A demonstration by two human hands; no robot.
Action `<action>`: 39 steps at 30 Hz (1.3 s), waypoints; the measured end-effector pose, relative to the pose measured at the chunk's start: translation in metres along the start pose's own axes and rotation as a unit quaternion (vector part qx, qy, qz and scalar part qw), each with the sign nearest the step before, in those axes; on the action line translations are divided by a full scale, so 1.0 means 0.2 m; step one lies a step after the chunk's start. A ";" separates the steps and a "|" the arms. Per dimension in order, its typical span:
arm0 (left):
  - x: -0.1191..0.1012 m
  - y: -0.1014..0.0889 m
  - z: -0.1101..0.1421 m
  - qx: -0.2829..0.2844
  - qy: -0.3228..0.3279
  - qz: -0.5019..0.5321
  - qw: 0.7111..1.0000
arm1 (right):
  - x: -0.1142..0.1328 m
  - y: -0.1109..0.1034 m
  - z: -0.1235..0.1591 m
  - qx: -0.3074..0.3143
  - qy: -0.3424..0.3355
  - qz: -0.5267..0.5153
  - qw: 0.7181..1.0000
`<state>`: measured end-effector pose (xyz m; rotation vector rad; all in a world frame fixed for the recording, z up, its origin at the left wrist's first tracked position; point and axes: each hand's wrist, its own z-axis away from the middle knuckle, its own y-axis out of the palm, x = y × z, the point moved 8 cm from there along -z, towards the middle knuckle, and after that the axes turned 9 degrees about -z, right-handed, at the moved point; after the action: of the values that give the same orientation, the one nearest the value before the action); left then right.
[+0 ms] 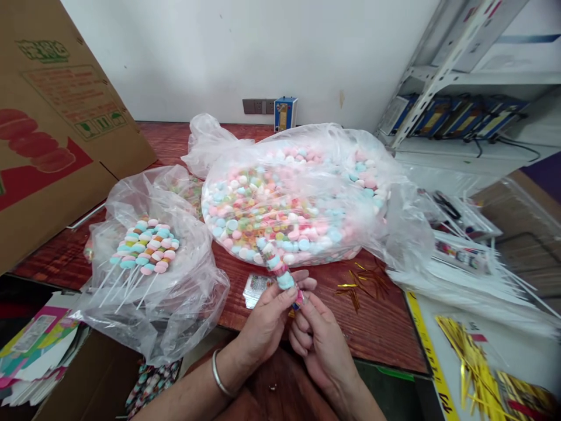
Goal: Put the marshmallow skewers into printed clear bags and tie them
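A skewer of marshmallows (275, 262), pink, white and light blue, points up and away from me in a clear printed wrapper. My left hand (272, 310) is closed around its lower end. My right hand (316, 332) pinches the gathered bottom of the wrapper just below, fingers curled; a small gold bit shows between the hands, too small to make out. Beside my left hand lies a stack of flat clear printed bags (255, 290). Gold twist ties (360, 283) are scattered right of my hands. Behind them sits a large plastic bag of loose marshmallows and gummy rings (280, 204).
Marshmallow skewers (144, 245) lie on a crumpled plastic bag (188, 310) at left. A cardboard box (65, 117) stands behind. At right are white sticks (477, 280), more gold ties (471, 362) and a metal shelf (438, 76). The red-brown table (381, 339) ends close to me.
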<state>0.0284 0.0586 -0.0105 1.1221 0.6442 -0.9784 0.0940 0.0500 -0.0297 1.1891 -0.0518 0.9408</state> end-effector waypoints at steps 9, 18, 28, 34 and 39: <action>0.04 -0.02 -0.01 0.033 0.004 -0.072 0.997 | 0.05 -0.08 0.00 -0.036 -0.090 0.061 0.993; 0.03 -0.05 0.00 -0.018 0.004 -0.042 0.999 | 0.05 -0.03 0.02 -0.016 -0.092 0.097 0.991; 0.11 -0.01 0.01 0.093 -0.113 0.003 0.989 | -0.07 0.03 0.07 0.114 0.064 -0.050 0.990; 0.05 -0.05 -0.06 0.005 -0.043 -0.106 0.993 | 0.27 -0.20 0.11 -0.013 -0.174 0.371 0.912; 0.01 -0.15 -0.11 -0.067 0.009 -0.175 0.982 | 0.68 -0.48 0.21 -0.252 -0.350 0.672 0.602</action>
<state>0.0032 0.0752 -0.0318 0.9168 0.9293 -1.2051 0.2600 0.0910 -0.0176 0.7380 -1.9801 1.4765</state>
